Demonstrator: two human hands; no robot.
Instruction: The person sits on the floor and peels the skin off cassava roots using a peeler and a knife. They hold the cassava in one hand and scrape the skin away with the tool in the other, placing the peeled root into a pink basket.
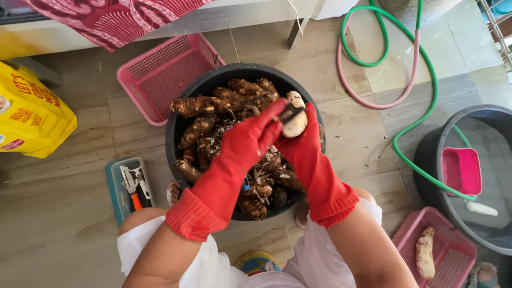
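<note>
Both my hands wear red rubber gloves. My right hand (300, 144) grips a partly peeled, pale root (296, 124) over a black round tub (176, 128). My left hand (250, 136) holds a small dark peeler or knife against the root's upper end; the tool is mostly hidden between the gloves. The tub is filled with several brown unpeeled roots (213, 104) and scraps of peel.
An empty pink basket (160, 74) lies behind the tub at left. A pink basket (453, 250) at lower right holds one peeled root (425, 252). A dark water basin (480, 160) with a pink scoop, a green and pink hose (416, 64), a yellow bag (29, 112) and a tool tray (128, 186) surround me.
</note>
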